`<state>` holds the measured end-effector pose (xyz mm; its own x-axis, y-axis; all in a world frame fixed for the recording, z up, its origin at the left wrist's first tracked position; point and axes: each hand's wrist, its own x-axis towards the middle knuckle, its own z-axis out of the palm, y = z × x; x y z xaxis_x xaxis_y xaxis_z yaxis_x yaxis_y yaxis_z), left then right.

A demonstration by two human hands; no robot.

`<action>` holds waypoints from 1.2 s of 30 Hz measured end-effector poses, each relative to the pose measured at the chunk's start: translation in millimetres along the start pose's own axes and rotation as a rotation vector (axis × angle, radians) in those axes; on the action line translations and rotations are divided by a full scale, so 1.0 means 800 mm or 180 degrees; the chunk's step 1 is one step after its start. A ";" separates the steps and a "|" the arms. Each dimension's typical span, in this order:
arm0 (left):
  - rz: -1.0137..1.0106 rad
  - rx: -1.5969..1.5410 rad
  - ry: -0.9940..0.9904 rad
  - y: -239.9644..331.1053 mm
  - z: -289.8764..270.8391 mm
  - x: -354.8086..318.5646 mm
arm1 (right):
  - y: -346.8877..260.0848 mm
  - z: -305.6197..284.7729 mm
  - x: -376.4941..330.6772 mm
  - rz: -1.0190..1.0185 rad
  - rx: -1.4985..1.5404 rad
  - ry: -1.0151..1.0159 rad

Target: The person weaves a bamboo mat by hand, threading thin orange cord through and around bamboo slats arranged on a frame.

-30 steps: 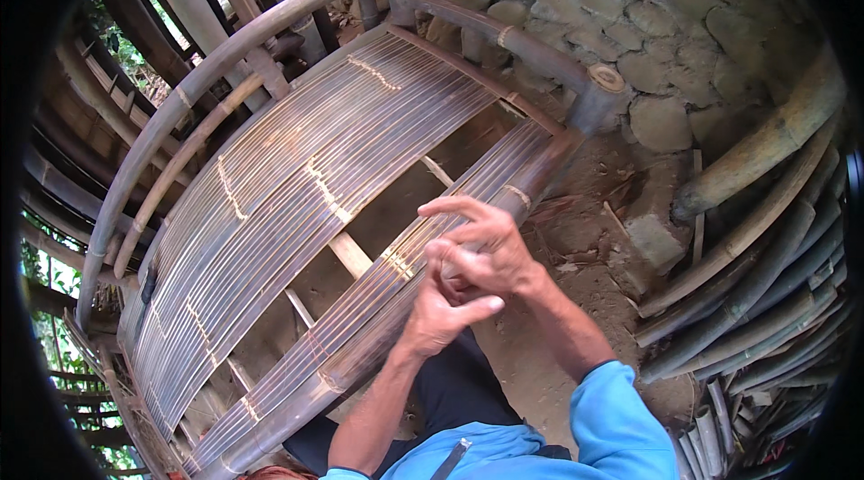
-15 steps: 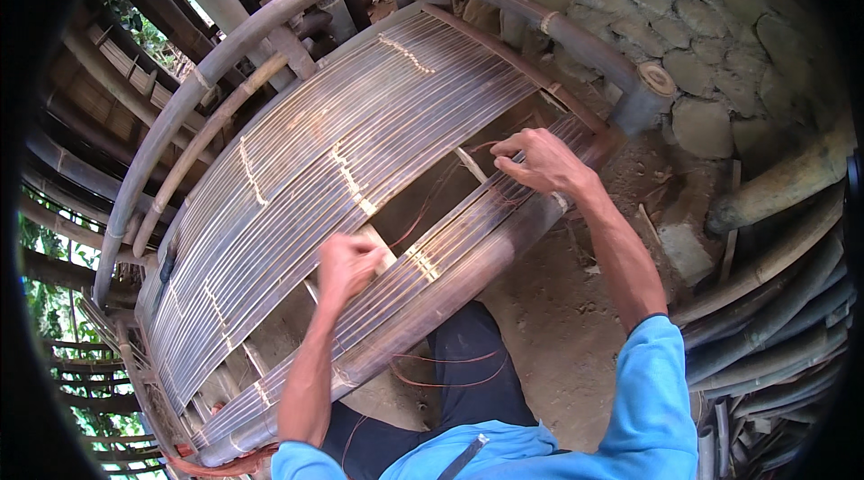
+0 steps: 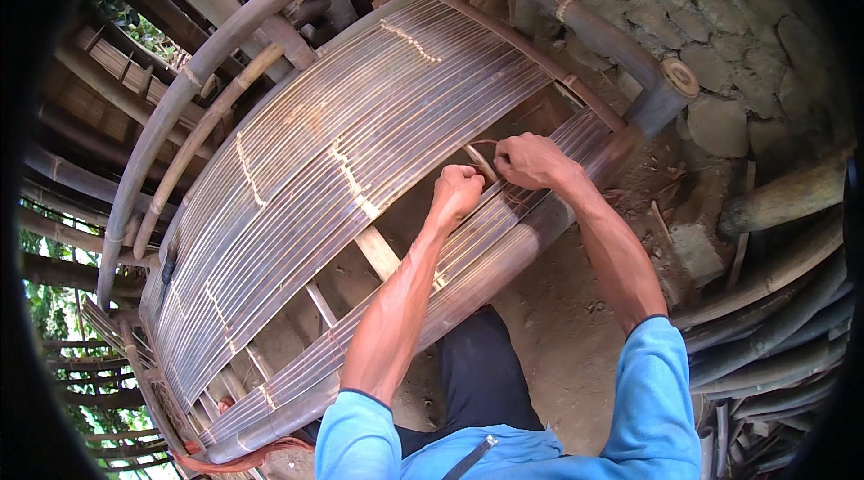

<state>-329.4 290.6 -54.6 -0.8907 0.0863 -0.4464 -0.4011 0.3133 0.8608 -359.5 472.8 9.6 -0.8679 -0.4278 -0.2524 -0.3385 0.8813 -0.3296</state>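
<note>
Thin reddish-brown cord (image 3: 483,142) loops in the space between my hands, above the slatted seat of a bamboo bench (image 3: 297,147). My left hand (image 3: 457,190) is closed, knuckles up, at the gap in the seat, and appears to grip the cord. Close beside it on the right, my right hand (image 3: 533,161) is closed with the fingertips pinched on the cord. Both are over a light cross strip (image 3: 481,161) that spans the gap next to the front band of slats (image 3: 490,219). My fingers partly hide where the cord runs.
A thick bamboo front rail (image 3: 477,278) lies between my body and the slats. A curved bamboo backrest (image 3: 243,26) and an armrest (image 3: 621,57) border the seat. Bamboo poles (image 3: 774,336) are stacked at the right, below a stone wall (image 3: 711,75). Orange-red strands (image 3: 270,451) lie at lower left.
My left hand has moved right and away from me along the gap, coming close to my right hand. My right hand stays near the same cross strip. The cord between them has shortened.
</note>
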 end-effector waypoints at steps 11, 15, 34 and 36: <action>0.3005 0.2014 0.0352 0.060 -0.034 -0.193 | -0.056 -0.029 -0.212 -0.1552 0.1132 0.1966; 0.2750 0.2976 0.1087 0.041 -0.114 -0.252 | -0.052 -0.046 -0.305 -0.1044 0.2185 0.0818; -0.0234 0.3734 0.6125 -0.289 -0.317 -0.896 | -0.154 0.047 -0.255 -0.1793 0.1502 -0.0209; -0.1052 0.3543 0.6553 -0.362 -0.328 -0.974 | -0.140 0.045 -0.256 -0.1530 0.1023 0.0059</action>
<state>424.6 -115.5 108.2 -0.1013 -0.5242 0.8456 -0.9222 0.3683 0.1179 -130.6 454.9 65.7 -0.6512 -0.7589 0.0091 -0.5714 0.4823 -0.6640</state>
